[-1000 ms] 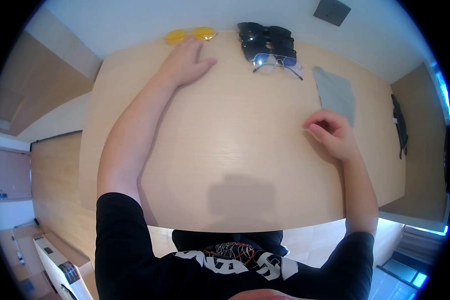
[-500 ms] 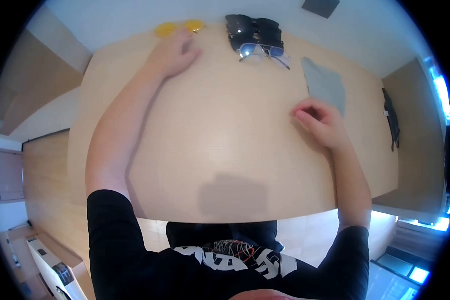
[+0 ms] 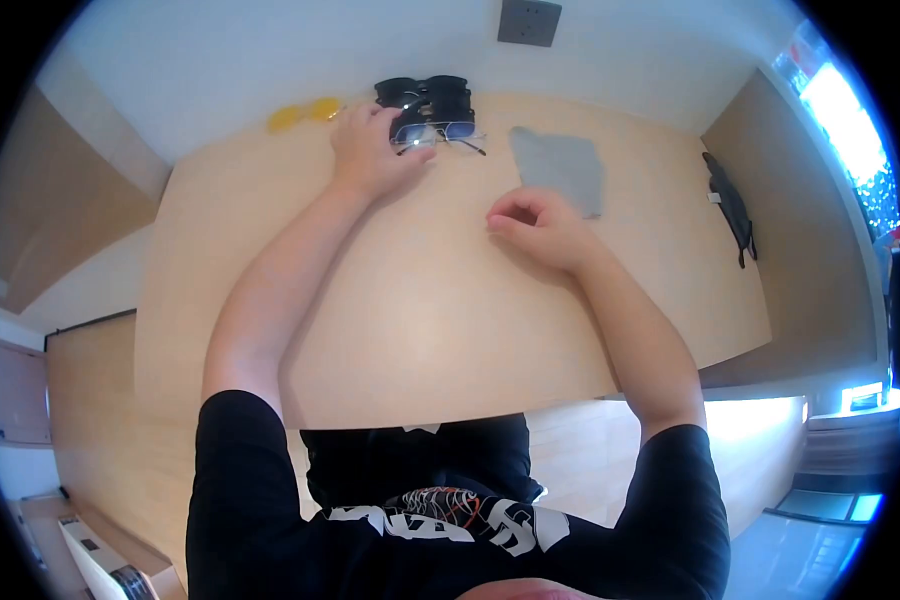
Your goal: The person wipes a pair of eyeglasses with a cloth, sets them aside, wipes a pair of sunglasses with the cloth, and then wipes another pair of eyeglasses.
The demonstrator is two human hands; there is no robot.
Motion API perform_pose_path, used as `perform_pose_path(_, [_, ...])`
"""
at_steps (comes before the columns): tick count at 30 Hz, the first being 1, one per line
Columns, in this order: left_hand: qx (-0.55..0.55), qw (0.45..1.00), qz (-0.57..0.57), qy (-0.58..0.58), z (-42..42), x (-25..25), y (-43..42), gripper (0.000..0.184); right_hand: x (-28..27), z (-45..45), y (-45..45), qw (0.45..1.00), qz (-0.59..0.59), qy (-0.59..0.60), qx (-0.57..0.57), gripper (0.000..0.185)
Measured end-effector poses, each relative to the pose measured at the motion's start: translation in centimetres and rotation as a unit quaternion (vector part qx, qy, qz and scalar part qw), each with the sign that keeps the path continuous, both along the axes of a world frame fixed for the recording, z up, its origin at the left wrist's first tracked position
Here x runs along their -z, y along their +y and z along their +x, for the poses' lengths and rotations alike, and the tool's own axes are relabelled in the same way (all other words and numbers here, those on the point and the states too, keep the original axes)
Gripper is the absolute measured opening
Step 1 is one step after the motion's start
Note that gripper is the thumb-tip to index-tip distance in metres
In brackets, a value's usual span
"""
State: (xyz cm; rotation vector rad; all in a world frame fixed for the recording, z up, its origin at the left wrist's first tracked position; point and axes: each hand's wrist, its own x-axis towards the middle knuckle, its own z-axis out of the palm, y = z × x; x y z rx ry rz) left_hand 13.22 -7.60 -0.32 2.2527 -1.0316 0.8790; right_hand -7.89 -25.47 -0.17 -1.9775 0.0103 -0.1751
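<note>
My left hand (image 3: 365,155) reaches to the left end of a pair of clear, thin-rimmed glasses (image 3: 460,131). Its thumb and fingers are spread around that end, and I cannot tell whether they touch it. Behind the clear pair lie black sunglasses (image 3: 448,88), stacked closely in rows. Yellow-lensed glasses (image 3: 305,113) lie left of this hand, near the wall. My right hand (image 3: 545,230) rests on the table, fingers loosely curled and thumb tip near the index finger, with nothing visible in it. Just beyond it lies a grey cloth (image 3: 562,168), flat.
The light wood table (image 3: 420,300) meets a white wall with a dark socket plate (image 3: 529,22). A black strap-like item (image 3: 732,210) lies along the table's right edge, beside a wooden panel (image 3: 800,200).
My left hand has moved right, from the yellow glasses to the clear glasses, and its fingers have spread. The right hand keeps its curl near the cloth. The camera view has shifted.
</note>
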Motion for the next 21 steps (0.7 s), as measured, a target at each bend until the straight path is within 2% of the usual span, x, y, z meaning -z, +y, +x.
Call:
perform_pose_path(3, [-0.021,0.997,0.022,0.067,-0.1,0.2,-0.8,0.066,-0.1,0.0,0.3,1.000,0.003,0.019,0.017,0.012])
perform_pose_path(6, [-0.005,0.995,0.047,0.082,0.8,0.3,-0.4,0.066,0.3,-0.2,0.4,0.999,-0.005,0.025,0.019,0.012])
perform_pose_path(15, [0.061,0.990,0.072,0.104,0.5,-0.8,0.7,0.047,-0.6,0.3,0.6,0.999,0.006,0.027,0.028,0.011])
perform_pose_path(16, [0.068,0.993,0.066,0.073,0.3,-1.0,0.9,0.043,-0.6,0.3,0.5,0.999,0.007,0.024,0.027,0.012])
perform_pose_path(19, [0.149,0.974,0.071,0.156,0.2,-1.5,1.5,0.048,-0.1,0.4,0.8,0.986,0.125,0.059,0.091,0.013])
perform_pose_path(21, [0.180,0.969,0.033,0.166,0.1,-0.5,1.7,0.044,1.5,1.0,-0.2,0.982,0.155,-0.003,0.107,0.016])
